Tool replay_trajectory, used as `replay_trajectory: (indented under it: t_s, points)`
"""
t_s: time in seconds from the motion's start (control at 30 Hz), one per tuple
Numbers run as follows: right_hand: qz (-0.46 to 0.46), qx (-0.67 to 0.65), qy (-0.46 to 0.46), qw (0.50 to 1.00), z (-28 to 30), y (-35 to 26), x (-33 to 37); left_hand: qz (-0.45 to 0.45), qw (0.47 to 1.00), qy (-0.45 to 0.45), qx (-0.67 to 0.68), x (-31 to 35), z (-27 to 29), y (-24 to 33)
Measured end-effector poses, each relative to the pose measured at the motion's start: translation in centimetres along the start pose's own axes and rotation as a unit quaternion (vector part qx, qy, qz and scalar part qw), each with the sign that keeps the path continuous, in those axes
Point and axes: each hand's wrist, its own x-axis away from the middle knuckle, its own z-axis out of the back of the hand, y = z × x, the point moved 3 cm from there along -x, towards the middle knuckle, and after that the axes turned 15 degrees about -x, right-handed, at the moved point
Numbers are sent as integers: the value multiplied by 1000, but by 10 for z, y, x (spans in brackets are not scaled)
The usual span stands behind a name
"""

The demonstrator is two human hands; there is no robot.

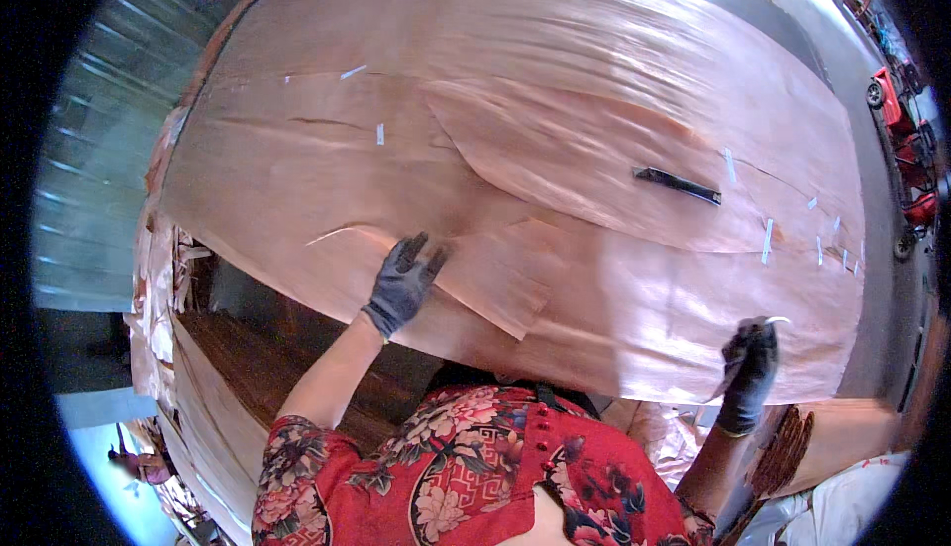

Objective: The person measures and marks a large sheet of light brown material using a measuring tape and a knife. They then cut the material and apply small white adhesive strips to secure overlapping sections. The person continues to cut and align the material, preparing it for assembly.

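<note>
A broad, thin sheet of pinkish-brown wood veneer (pixel 515 21) spreads in front of me, wrinkled in places. My left hand (pixel 401 283), in a dark grey glove, rests with fingers stretched out beside a small loose veneer piece (pixel 495 283). Beyond it lies a larger pointed veneer piece (pixel 565 160), and on that piece sits a long black tool (pixel 679 186), perhaps a utility knife. Over the sheet's near right edge, my right hand (pixel 751 368) is closed in a dark glove. A small white strip (pixel 778 320) sticks out at its fingers; its kind is unclear.
Several short pieces of white tape (pixel 767 241) cross seams in the sheet, mostly at the right. Torn veneer scraps (pixel 158 278) hang along the left edge. Stacked brown layers (pixel 258 358) show below the sheet at the near left. Red wheeled vehicles (pixel 897 115) stand far right.
</note>
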Motion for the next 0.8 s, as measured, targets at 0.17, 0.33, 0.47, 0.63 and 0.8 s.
replay_trajectory:
  t_s: [0.17, 0.33, 0.47, 0.63, 0.8]
  points:
    - [-42, 114, -15, 993, -91, 72, 27, 53, 994, 50, 85, 8, -7, -73]
    - [-101, 259, -48, 959, -189, 129, 8, 72, 969, 190, 137, -50, -31, -120]
    - [-6, 449, -203, 870, -276, 174, -55, 75, 962, 161, 209, -92, -55, -129]
    - [32, 526, -309, 792, -338, 229, -121, 37, 948, 193, 249, -101, -54, -118]
    - [-33, 368, -211, 905, -347, 226, -177, 91, 940, 195, 264, -78, -40, -128]
